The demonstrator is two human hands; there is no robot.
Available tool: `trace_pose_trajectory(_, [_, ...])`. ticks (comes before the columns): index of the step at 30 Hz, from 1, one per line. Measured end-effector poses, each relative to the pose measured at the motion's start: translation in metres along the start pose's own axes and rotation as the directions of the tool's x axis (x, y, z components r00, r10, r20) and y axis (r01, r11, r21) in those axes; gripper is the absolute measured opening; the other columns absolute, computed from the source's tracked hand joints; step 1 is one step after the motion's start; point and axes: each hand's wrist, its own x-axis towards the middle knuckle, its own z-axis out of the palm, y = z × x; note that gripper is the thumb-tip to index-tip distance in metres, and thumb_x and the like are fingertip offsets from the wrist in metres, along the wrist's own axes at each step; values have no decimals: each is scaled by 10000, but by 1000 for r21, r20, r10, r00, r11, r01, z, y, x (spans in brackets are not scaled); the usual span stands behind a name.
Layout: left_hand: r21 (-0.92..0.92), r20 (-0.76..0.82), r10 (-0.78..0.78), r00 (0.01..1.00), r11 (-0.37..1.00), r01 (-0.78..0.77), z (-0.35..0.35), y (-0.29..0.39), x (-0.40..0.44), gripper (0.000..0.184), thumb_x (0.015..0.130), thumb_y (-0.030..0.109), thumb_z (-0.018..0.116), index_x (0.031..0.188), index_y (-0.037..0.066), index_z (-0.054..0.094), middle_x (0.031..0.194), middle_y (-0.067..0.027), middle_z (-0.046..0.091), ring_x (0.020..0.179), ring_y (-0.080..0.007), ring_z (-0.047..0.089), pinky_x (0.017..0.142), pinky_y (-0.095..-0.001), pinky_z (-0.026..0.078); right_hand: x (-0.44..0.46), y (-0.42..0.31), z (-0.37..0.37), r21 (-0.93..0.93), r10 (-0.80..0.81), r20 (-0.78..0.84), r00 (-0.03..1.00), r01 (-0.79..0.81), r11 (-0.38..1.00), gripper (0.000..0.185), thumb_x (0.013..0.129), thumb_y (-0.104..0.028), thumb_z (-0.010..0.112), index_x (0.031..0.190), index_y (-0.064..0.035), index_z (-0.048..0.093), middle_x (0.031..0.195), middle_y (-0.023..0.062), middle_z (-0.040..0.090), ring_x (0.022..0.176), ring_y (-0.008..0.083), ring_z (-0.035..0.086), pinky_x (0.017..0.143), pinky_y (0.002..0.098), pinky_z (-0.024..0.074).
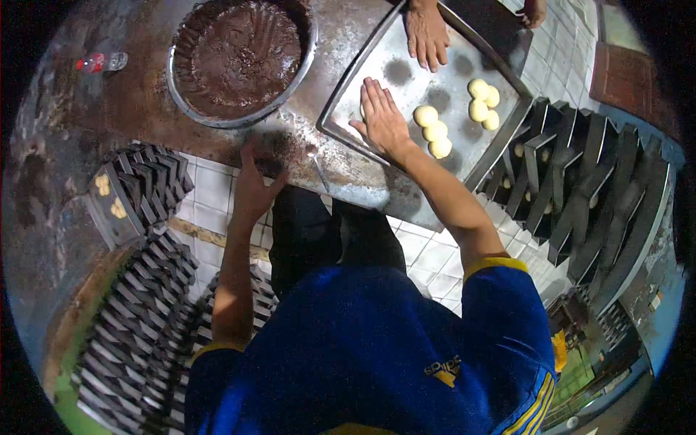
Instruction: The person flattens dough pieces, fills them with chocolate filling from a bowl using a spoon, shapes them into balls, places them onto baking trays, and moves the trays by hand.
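My right hand lies flat with fingers stretched out on the left part of a metal baking tray. Whatever is under its palm is hidden. To its right on the tray are pale yellow dough balls in a short row, with another cluster of dough balls beyond. My left hand hovers by the table's front edge, thumb and fingers apart, with nothing visible in it. Just past it stands a wide metal basin of dark brown, chocolate-like paste.
Another person's hand rests at the tray's far edge; a further hand shows at upper right. A small spoon lies on the stained table, with a plastic bottle at far left. Stacked metal trays stand right and left.
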Motion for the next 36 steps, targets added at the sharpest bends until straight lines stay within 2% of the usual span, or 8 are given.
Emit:
trace_pose_trajectory(3, [-79,111,-96,989,991,105,26,2,1,881,853,186,856,1537,-12,338,1289,-219,610,1141,-328,646,944,-419,551,3,15,14,429,98,75,992,-120,895,764,1103,-513,422,1625,29,292,1727,233,214,1610,354,190,1311,454,175])
trace_pose_trajectory(5, [215,192,214,958,943,-254,55,25,15,765,875,173,823,1497,-8,416,1273,-209,632,1096,-337,664,946,-419,551,-7,32,-37,857,250,179,952,-275,435,722,1089,-536,464,1566,5,434,1613,252,440,1515,367,404,1263,426,290])
trace_pose_trajectory(10, [-170,423,305,853,952,-256,134,109,53,657,915,186,743,1495,36,473,1335,-213,656,1187,-381,667,1051,-431,517,-113,73,-58,589,731,-63,679,-566,577,520,903,-281,808,1301,27,676,1271,223,696,1145,375,693,966,442,554])
trace_pose_trajectory(19, [-177,546,539,641,822,-541,272,142,131,651,868,67,608,1485,-28,424,1390,-337,573,1278,-498,570,1077,-540,476,-161,74,-22,377,791,-53,609,-721,581,518,797,-328,851,1162,-3,680,1109,239,682,1051,452,674,908,515,560])
trace_pose_trajectory(22, [-162,591,455,667,876,-454,286,134,147,601,910,94,579,1483,-28,451,1402,-346,576,1307,-472,577,1107,-501,466,-172,76,-33,450,770,84,632,-714,537,423,820,-271,796,1134,-3,701,1072,212,708,998,380,708,913,462,567])
trace_pose_trajectory(28, [-358,580,263,771,933,-50,241,142,132,439,1113,227,459,1435,-64,521,1402,-218,633,1307,-279,613,1132,-361,454,-198,16,-123,942,548,325,771,-212,-262,411,857,-152,818,1217,10,702,1055,43,737,988,155,681,903,313,540])
trace_pose_trajectory(30, [-562,657,219,721,780,275,206,164,116,479,1140,346,435,1316,-59,621,1229,-146,701,1157,-209,650,1035,-337,495,-178,-8,-139,962,645,262,718,-144,-231,416,864,-161,837,1214,18,701,1064,54,744,974,146,684,890,309,544])
trace_pose_trajectory(36, [-518,179,147,973,855,-34,117,198,97,531,1143,394,450,971,-52,682,773,-92,678,730,-150,594,693,-391,487,-96,-74,-181,984,792,136,595,-177,-36,338,913,-162,822,1173,24,711,1013,88,755,917,96,674,827,288,541])
